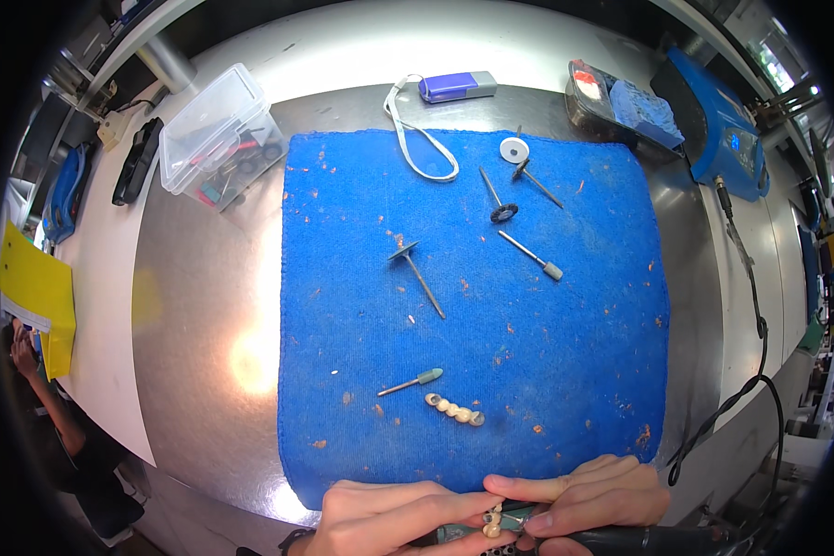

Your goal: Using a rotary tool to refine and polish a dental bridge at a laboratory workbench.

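At the near edge of the blue cloth [574, 352], my left hand [389, 514] pinches a small tooth-coloured dental bridge [493, 530]. My right hand [593, 496] wraps round a black rotary handpiece [653, 540], its thin tip meeting or almost meeting the bridge; I cannot tell which. Both thumbs and fingertips come close together there. Just beyond lies a second dental bridge [455, 410], beside a green-tipped polishing point [426, 376]. Farther off rest a disc on a shank [419, 278], a cylindrical-headed bur [530, 256], a black brush wheel [503, 213] and a white disc [514, 150].
A purple and grey stick [457, 86] with a white strap lies at the back. Far left stands a clear plastic box [218, 139] of small parts. Far right are a tray with a blue sponge [646, 111] and a blue control unit [718, 130]; a black cord [757, 306] hangs down. Another person's arm [51, 398] shows at left.
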Tool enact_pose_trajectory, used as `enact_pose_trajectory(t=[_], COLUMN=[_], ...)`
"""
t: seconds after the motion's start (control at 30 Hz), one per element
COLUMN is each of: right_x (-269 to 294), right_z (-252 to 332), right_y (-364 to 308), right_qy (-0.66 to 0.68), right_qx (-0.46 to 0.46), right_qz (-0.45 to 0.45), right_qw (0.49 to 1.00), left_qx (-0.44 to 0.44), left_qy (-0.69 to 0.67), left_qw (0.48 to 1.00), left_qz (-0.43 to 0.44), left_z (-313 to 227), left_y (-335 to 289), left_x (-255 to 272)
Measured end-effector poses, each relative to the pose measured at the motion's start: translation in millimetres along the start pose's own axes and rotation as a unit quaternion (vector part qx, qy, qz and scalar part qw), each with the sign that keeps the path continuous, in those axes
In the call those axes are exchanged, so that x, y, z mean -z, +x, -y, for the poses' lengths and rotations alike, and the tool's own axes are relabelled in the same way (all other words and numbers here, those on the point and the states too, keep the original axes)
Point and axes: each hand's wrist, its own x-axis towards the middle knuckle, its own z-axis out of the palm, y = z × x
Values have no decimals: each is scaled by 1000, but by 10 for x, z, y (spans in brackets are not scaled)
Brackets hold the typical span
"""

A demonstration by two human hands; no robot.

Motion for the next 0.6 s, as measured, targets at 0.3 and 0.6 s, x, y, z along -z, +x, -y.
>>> enact_pose_trajectory(t=[0.3, 0.6], right_x=[-22, -134], right_z=[-61, -185], right_y=[49, 89], right_qy=[-3, -91], right_qx=[8, 153], right_qz=[11, -92], right_qw=[1000, 980], left_qx=[-9, 4], left_qy=[-12, -10], left_qw=[1000, 1000], left_qz=[-15, 1], left_z=[20, 7], left_y=[9, -8], left_x=[-2, 7])
